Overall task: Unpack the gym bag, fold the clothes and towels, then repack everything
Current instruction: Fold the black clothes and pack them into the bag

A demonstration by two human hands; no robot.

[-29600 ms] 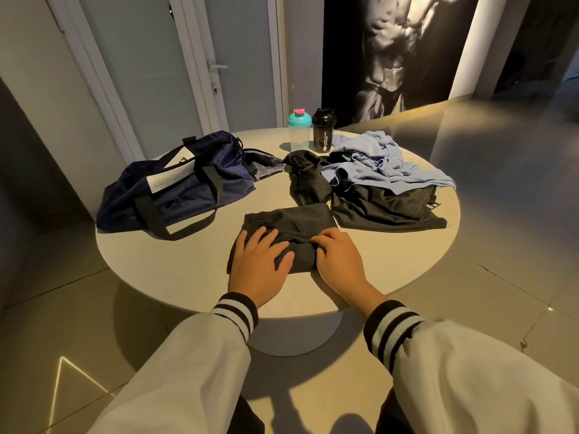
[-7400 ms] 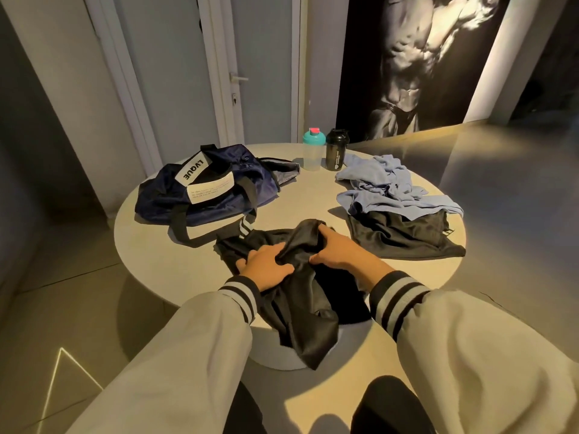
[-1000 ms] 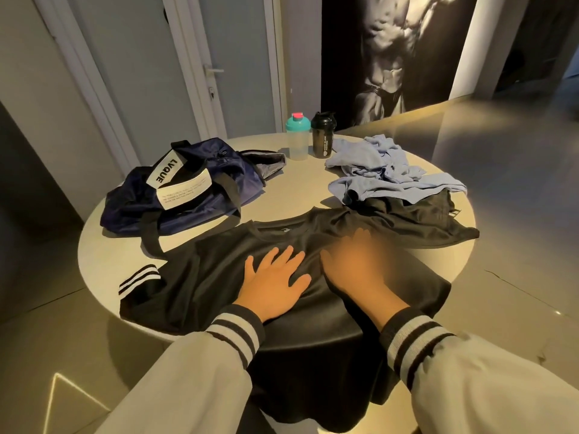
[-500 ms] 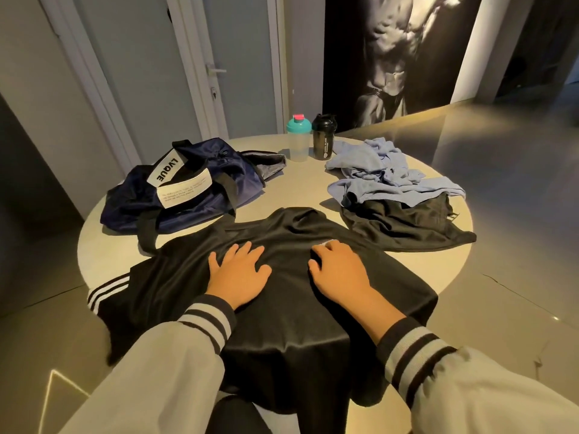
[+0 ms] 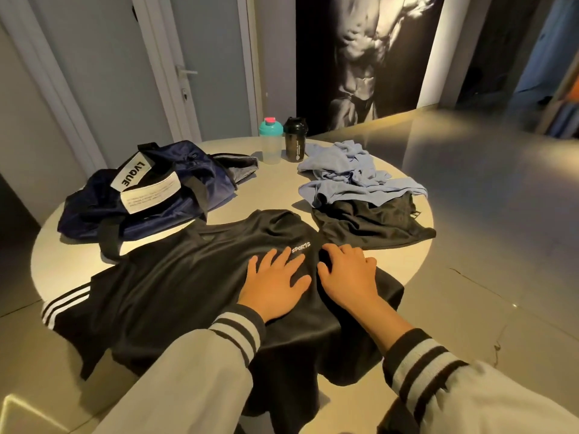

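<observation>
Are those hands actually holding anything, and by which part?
Nothing is gripped: the left hand and right hand press flat on the chest of the black shirt.

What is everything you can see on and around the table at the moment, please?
table: one, pale, round, centre.
gym bag: one, navy, table's far left.
shirt: one, black with white sleeve stripes, spread on near side.
clear bottle: one, teal lid, far edge.
black bottle: one, black, beside it.
cloth pile: one, light blue, far right.
dark garment: one, black, partly under that pile.
door: one, grey, behind table.
wall picture: one, black-and-white, back wall.
left hand: one, flat on shirt.
right hand: one, on shirt beside it.
</observation>
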